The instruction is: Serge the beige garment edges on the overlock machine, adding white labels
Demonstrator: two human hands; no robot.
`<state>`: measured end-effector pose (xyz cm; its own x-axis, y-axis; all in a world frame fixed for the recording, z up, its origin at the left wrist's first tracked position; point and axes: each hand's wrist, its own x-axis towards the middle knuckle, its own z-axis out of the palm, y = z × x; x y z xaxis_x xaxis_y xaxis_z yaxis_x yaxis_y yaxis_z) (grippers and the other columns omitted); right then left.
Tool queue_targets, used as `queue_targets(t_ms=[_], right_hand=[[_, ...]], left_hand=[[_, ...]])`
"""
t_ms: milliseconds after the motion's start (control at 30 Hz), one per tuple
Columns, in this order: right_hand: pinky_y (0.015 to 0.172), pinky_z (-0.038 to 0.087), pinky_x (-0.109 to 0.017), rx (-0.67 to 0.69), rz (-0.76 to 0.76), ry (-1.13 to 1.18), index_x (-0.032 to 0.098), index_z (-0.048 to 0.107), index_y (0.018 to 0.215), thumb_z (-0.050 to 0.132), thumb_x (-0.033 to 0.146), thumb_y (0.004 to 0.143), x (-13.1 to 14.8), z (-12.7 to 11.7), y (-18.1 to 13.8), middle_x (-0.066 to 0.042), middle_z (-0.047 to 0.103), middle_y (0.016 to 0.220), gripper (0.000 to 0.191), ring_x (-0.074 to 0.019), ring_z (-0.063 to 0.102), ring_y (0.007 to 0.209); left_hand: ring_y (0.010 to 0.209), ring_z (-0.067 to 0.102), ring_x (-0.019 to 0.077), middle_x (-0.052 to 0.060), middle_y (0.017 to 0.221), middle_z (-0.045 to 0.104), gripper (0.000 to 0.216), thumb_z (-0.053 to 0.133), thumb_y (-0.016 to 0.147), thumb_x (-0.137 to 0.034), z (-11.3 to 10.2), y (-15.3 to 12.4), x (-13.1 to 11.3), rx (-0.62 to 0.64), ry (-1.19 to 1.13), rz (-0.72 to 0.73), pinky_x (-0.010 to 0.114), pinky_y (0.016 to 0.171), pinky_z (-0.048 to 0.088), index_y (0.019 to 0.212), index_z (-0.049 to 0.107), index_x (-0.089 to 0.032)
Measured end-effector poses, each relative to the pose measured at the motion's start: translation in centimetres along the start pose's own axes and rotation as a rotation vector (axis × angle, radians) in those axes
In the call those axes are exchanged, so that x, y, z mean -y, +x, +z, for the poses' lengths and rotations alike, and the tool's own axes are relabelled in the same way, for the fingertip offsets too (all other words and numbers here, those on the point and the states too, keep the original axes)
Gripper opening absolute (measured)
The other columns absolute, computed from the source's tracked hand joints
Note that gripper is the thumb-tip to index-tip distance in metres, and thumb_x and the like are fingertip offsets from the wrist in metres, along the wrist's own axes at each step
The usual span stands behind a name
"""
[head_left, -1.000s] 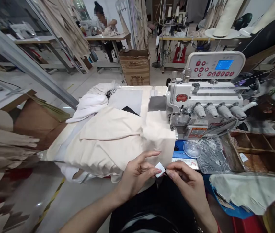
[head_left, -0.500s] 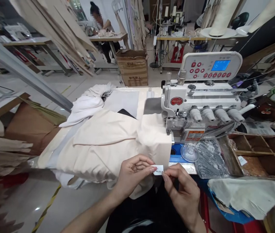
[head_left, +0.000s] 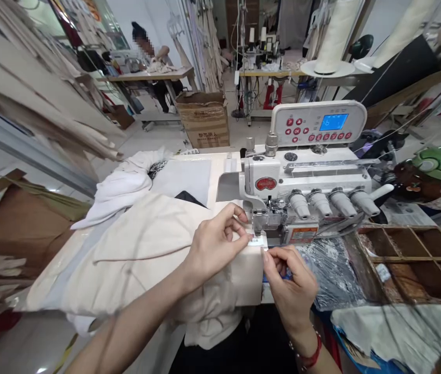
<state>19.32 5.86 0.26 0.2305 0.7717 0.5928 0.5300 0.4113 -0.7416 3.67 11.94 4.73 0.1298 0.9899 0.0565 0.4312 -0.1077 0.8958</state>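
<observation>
A small white label (head_left: 255, 241) with dark print lies at the right edge of the cream fabric (head_left: 142, 254), just in front of the sewing machine's presser area. My left hand (head_left: 220, 241) has its thumb and forefinger closed at the label's left end. On the other side, my right hand (head_left: 292, 283) pinches the fabric's edge close to the label's right corner; the exact fingertip contact is small and partly hidden. The white overlock sewing machine (head_left: 309, 182) stands directly beyond both hands, its blue display lit.
Right of the machine sits a wooden compartment tray (head_left: 397, 259), with pale cloth (head_left: 395, 327) below it. White fabric (head_left: 117, 182) is heaped at the table's left. A cardboard box (head_left: 204, 119) stands on the floor behind, and a person (head_left: 152, 57) sits at another table.
Both hands have moved forward from near my lap to the machine, carrying the label onto the fabric edge. My right fingers have shifted to that edge. The view has turned slightly right.
</observation>
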Motion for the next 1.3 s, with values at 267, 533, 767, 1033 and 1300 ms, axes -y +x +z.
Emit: queue_targets(t_ms=[267, 533, 767, 1033, 1300], right_hand=[[0.062, 0.054, -0.030, 0.066, -0.282, -0.147, 0.026, 0.072, 0.119, 0.066, 0.031, 0.099, -2.1, -0.2, -0.5, -0.006, 0.061, 0.096, 0.022, -0.0194, 0.060, 0.077], [0.063, 0.050, -0.032, 0.051, -0.283, -0.212, 0.027, 0.075, 0.117, 0.066, 0.025, 0.097, -2.7, 0.2, -0.3, -0.007, 0.065, 0.092, 0.022, -0.0216, 0.059, 0.078], [0.062, 0.056, -0.024, 0.079, 0.316, 0.275, 0.022, 0.072, 0.110, 0.061, 0.035, 0.101, -2.1, 0.9, -4.9, -0.002, 0.072, 0.084, 0.019, -0.0155, 0.067, 0.068], [0.069, 0.060, -0.029, 0.509, 0.800, 0.556, 0.019, 0.072, 0.101, 0.061, 0.053, 0.098, -2.4, -2.0, -17.8, -0.008, 0.077, 0.086, 0.036, -0.0239, 0.074, 0.080], [0.049, 0.057, -0.019, 0.047, 0.404, 0.330, 0.025, 0.059, 0.126, 0.072, 0.032, 0.096, -1.5, -2.3, -20.7, -0.008, 0.072, 0.103, 0.033, -0.0166, 0.073, 0.073]], left_hand=[[0.056, 0.052, 0.0079, -0.005, 0.074, 0.067, 0.022, 0.072, 0.072, -0.025, -0.2, 0.7, 0.1, 0.028, -0.024, -0.023, 0.018, 0.054, 0.038, 0.089, 0.059, -0.022], [0.057, 0.055, 0.0078, -0.006, 0.074, 0.067, 0.018, 0.070, 0.074, -0.023, -0.1, 1.5, 0.5, 0.018, -0.006, 0.000, 0.018, 0.054, 0.040, 0.087, 0.059, -0.022], [0.077, 0.068, 0.0121, 0.000, 0.085, 0.069, 0.007, 0.069, 0.084, -0.016, -0.4, 2.0, 1.4, -0.133, 0.127, 0.419, 0.020, 0.067, 0.055, 0.088, 0.064, -0.019], [0.100, 0.072, 0.0210, 0.005, 0.101, 0.073, 0.027, 0.080, 0.084, -0.033, -1.6, -8.2, 9.4, -0.506, 0.389, 0.439, 0.033, 0.087, 0.063, 0.106, 0.072, -0.020], [0.061, 0.067, 0.0123, -0.005, 0.063, 0.070, 0.013, 0.076, 0.085, -0.031, -1.5, -10.7, 13.0, -0.720, 0.252, 0.332, 0.037, 0.098, 0.061, 0.078, 0.075, -0.020]])
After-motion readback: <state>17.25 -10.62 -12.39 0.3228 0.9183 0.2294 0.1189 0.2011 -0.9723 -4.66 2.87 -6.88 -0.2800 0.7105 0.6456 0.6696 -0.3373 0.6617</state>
